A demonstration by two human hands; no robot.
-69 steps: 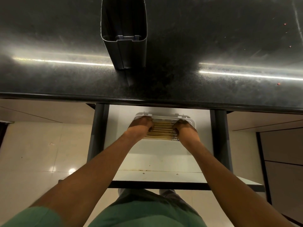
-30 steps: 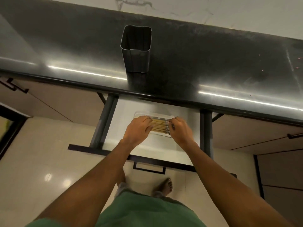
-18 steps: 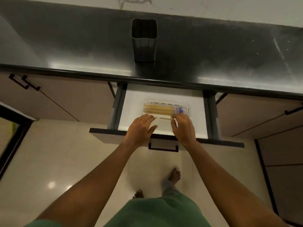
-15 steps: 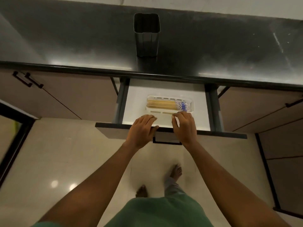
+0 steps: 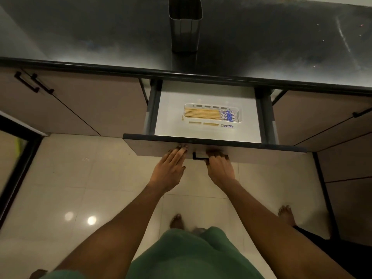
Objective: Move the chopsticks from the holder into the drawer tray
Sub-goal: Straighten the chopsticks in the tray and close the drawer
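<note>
A bundle of wooden chopsticks with blue-patterned ends lies flat in the white slotted tray, inside the open drawer. The grey rectangular holder stands upright on the black countertop behind the drawer, with no chopsticks sticking out of it. My left hand rests with fingers stretched flat against the drawer front. My right hand has its fingers curled over the right part of the black drawer handle. Neither hand touches the tray.
Closed cabinet doors flank the drawer, with black handles on the left one. The cabinet on the right reaches further out. A dark door frame stands at far left. My bare feet are on the glossy tiled floor.
Both hands have left the tray and come back to the drawer front, the right one onto the handle. I have stepped back, and the drawer looks pushed partly in.
</note>
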